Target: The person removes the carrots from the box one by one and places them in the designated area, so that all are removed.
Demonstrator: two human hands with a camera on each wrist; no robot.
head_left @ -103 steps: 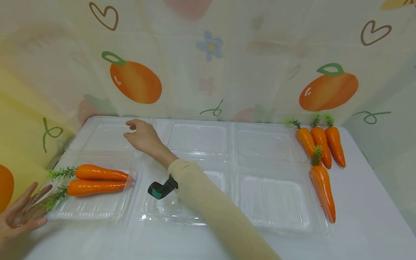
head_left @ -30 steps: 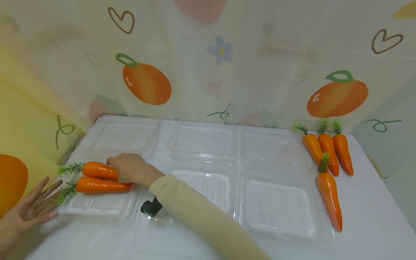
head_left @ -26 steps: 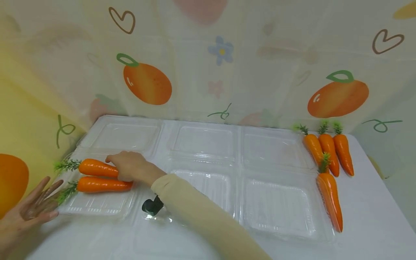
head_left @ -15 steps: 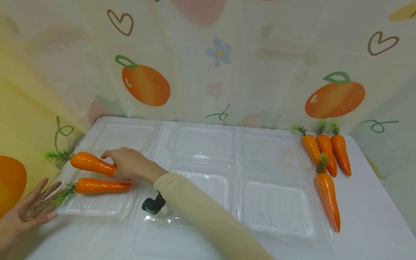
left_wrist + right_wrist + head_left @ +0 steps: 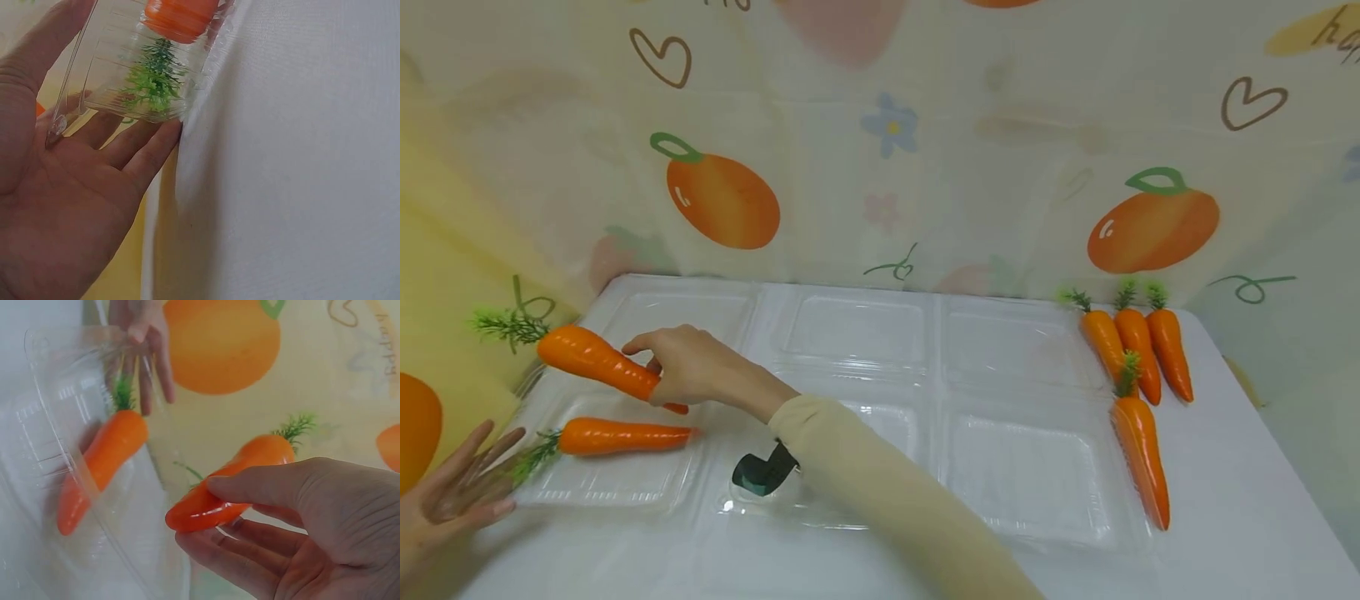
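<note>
My right hand (image 5: 688, 362) pinches an orange toy carrot (image 5: 587, 357) near its narrow end, thumb against fingers. Its green top points left, and it is raised above the left clear plastic container (image 5: 613, 497). In that container lies a second carrot (image 5: 625, 436), its leafy top (image 5: 153, 84) toward the left end wall. The right wrist view shows the held carrot (image 5: 265, 450) apart from the lying one (image 5: 115, 447). My left hand (image 5: 456, 492) is at the container's left end, fingers spread and nearly straight; in the left wrist view its fingertips touch the clear wall.
Two more clear containers stand at the middle (image 5: 880, 408) and right (image 5: 1030, 533), lids laid back. Several carrots lie on the right: a group at the back (image 5: 1168, 354) and one nearer (image 5: 1142, 458), beside the right container's edge. A printed curtain (image 5: 820, 167) hangs behind the white table.
My right hand came down from over the left container's lid, gripped the rear carrot there and lifted it up and left. The other carrot stayed down. The left hand kept its place.
</note>
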